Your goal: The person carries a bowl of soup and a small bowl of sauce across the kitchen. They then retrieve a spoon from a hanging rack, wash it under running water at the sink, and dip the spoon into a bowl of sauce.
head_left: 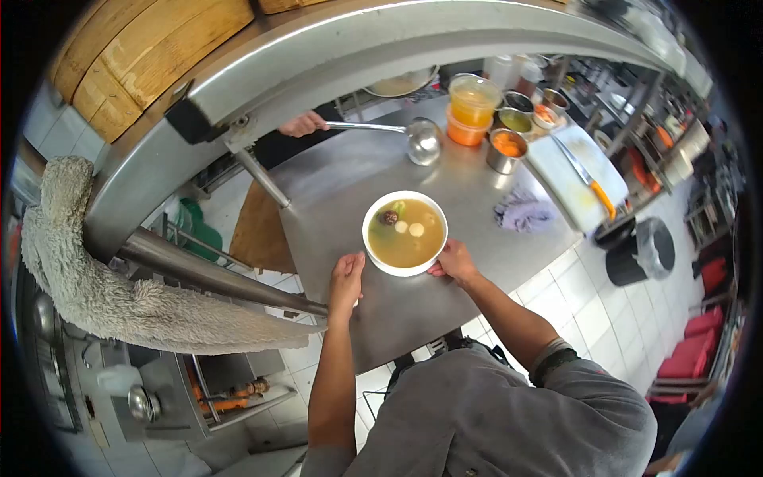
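A white bowl [370,246] of broth stands on the steel table, with round pale slices, a dark mushroom-like piece and some green in it. My right hand [455,261] grips the bowl's rim at its lower right. Just left of the bowl, apart from its rim, my left hand [346,280] is closed with curled fingers. A small pale bit shows beneath that hand, too little to name. Beyond the bowl, another person's hand [302,124] holds a steel ladle [424,141] over the table.
Stacked tubs [472,107] and a metal cup of orange pieces [507,151] stand at the back. A purple cloth [524,212] lies right of the bowl. A knife [584,175] rests on a white cutting board [556,168]. A towel-draped rail [159,306] runs along the left.
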The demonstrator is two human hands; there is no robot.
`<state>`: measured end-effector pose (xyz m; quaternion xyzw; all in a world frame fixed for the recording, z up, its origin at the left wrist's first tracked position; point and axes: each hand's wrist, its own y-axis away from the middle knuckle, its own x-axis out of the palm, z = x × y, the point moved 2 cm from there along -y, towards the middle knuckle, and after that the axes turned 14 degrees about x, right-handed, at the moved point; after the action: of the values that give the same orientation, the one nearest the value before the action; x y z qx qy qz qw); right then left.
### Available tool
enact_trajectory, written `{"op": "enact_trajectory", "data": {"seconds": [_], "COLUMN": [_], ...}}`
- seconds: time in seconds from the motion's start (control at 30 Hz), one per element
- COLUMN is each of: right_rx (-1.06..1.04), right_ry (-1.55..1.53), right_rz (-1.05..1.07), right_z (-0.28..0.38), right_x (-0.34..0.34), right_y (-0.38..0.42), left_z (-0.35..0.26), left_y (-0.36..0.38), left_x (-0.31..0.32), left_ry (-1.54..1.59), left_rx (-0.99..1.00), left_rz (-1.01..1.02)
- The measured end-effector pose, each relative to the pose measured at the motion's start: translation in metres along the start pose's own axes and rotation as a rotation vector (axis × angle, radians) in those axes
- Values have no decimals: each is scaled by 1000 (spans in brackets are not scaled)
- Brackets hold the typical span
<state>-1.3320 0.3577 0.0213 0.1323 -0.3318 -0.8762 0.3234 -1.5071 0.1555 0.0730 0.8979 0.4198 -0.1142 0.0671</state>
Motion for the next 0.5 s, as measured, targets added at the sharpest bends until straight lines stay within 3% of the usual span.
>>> {"op": "enact_trajectory", "data": {"seconds": [0.3, 0.5], "right_rx": [4, 27], "right_ry": [-8, -28], "right_rz": [-69, -150], "right_z": [-59, -91], "right_x": [-44, -61], "right_y": [87, 126], "left_z": [-17, -13], "left_y": [-3, 29], "left_x": [45, 71], "left_ry": [-63, -188], "left_rx": [-76, -8], "left_rz": [556, 697]}}
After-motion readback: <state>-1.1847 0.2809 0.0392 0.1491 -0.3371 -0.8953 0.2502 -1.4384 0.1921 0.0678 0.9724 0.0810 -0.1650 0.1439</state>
